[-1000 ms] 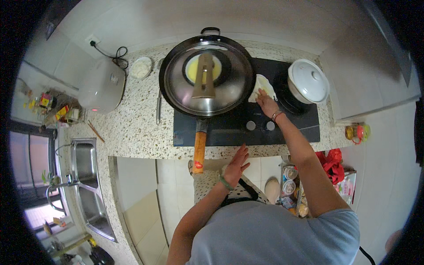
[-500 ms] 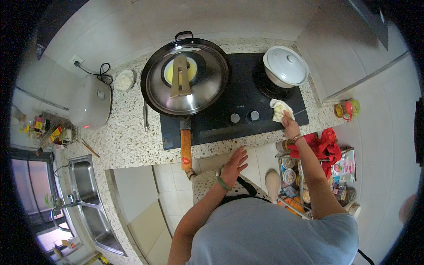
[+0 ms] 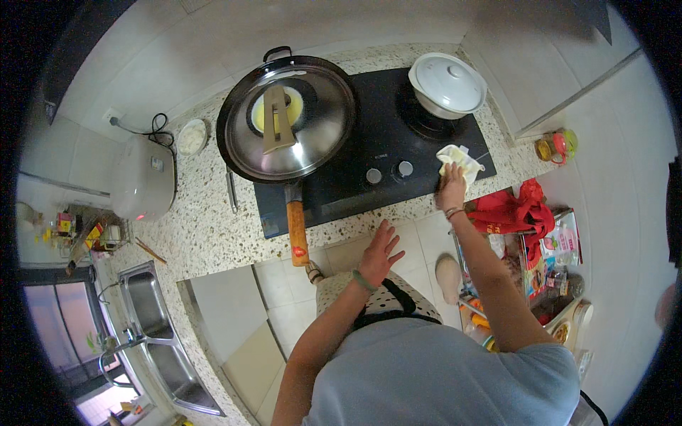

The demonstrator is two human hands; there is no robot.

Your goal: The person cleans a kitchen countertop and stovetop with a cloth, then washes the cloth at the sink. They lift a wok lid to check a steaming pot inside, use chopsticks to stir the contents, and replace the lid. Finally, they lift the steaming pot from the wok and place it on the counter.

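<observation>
My right hand [image 3: 452, 189] presses a pale yellow-and-white cloth [image 3: 463, 166] onto the front right corner of the black glass cooktop [image 3: 341, 192]. Its fingers lie over the cloth's near edge. My left hand [image 3: 379, 256] hovers in front of the counter edge with its fingers spread, touching nothing. To the left on the cooktop sits a large wok under a shiny domed metal lid [image 3: 320, 121], its wooden handle [image 3: 297, 231] jutting toward me. Behind the cloth, a white lidded pot [image 3: 449, 84] stands on the right burner. Two round knobs [image 3: 405, 168] lie left of the cloth.
A small white bowl [image 3: 192, 138] and a pale plugged-in appliance [image 3: 144, 177] stand on the speckled counter at left. Farther left is a double steel sink [image 3: 149, 302]. Jars with red and green lids [image 3: 558, 147] sit at right, above a rack with a red bag [image 3: 522, 213].
My right hand has slid the cloth slightly toward the cooktop's front right corner, and the cloth now lies more spread out. My left hand stays spread. The whole view has shifted a little.
</observation>
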